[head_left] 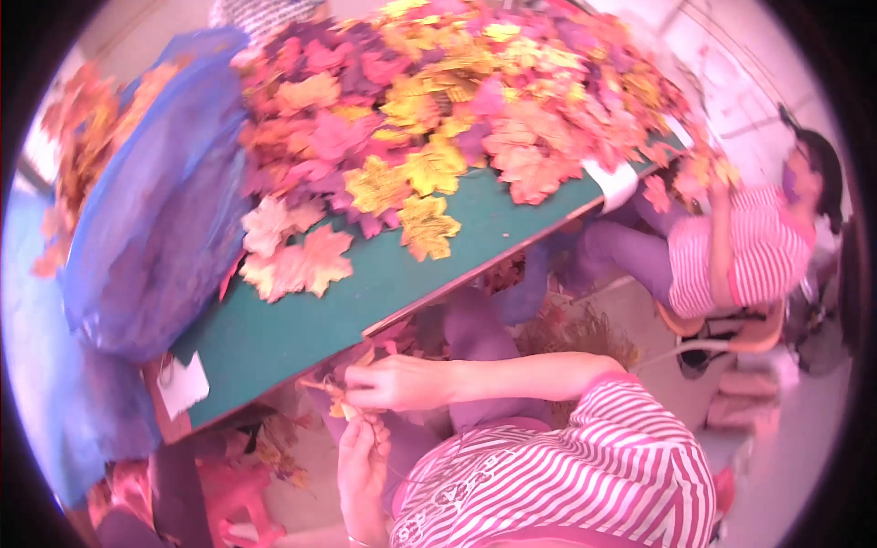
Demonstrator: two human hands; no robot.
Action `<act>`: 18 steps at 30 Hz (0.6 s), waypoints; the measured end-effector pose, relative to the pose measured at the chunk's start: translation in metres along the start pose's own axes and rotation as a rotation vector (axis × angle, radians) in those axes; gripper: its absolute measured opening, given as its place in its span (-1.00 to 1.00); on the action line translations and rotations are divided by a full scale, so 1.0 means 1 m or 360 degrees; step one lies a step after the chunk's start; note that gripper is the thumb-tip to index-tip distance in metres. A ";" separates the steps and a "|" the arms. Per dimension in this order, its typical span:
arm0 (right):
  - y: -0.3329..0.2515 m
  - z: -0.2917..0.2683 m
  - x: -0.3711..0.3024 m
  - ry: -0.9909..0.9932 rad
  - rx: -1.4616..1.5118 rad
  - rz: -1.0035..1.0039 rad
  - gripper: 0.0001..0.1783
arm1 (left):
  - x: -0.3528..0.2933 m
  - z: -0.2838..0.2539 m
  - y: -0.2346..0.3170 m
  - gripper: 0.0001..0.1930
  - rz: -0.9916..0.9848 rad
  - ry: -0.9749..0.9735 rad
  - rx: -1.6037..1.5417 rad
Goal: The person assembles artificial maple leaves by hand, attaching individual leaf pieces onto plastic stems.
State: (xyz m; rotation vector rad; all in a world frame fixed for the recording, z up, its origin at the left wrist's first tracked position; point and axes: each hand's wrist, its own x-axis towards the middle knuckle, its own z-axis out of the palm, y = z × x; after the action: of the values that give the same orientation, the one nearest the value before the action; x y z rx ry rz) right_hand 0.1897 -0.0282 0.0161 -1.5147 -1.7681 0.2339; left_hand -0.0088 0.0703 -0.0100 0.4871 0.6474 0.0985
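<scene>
Over my lap, just off the table's near edge, my two hands meet with fingers closed. My right hand [402,382] pinches a small yellow-orange artificial leaf [338,407], while my left hand [364,457] grips its lower end from below. The fingers partly hide the leaf, and whether it has a stem I cannot make out. Beyond them, the green tabletop [301,338] bears a large heap of artificial maple leaves [365,137] in red, orange, pink, purple and yellow. A yellow leaf [427,226] lies at the heap's near side, with pale orange leaves [306,265] to its left.
Left of the heap stands a big blue plastic bag [155,219]. White paper [183,385] hangs at the table's left corner, another white piece [610,185] at the right edge. At right sits a co-worker [740,247] handling leaves. A pink stool [239,502] stands lower left.
</scene>
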 end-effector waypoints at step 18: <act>0.152 -0.209 0.148 0.0878 -0.0482 0.0099 -0.85 | 0.026 0.018 -0.031 -0.95 0.0225 0.0147 0.0066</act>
State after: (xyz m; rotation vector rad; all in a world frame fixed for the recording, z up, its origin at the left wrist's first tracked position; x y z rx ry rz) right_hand 0.4434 0.0759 0.1312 -1.6453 -1.3509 -0.4065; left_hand 0.0210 0.0418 -0.0260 0.5707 0.7057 0.2427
